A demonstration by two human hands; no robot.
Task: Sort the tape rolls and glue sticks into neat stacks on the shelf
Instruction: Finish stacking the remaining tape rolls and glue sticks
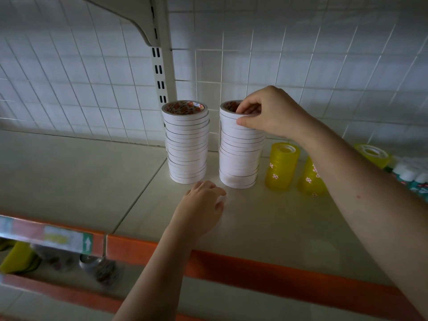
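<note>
Two tall stacks of white tape rolls stand side by side on the cream shelf (81, 181). The left stack (187, 144) stands free. My right hand (268, 112) grips the top rolls of the right stack (240, 154), fingers dipping into the core and thumb pressed on the side. My left hand (201, 207) lies on the shelf just in front of the two stacks, fingers relaxed, and holds nothing that I can see. To the right stand yellow tape rolls: one stack (281, 167), a second (310, 179) partly behind my right forearm, and a third (372, 155) farther right.
Glue sticks with white caps (410, 174) lie at the far right edge. A white wire grid (278, 66) backs the shelf, with a slotted upright post (159, 72) behind the left stack. An orange strip (254, 272) edges the shelf front. Lower shelves hold blurred items.
</note>
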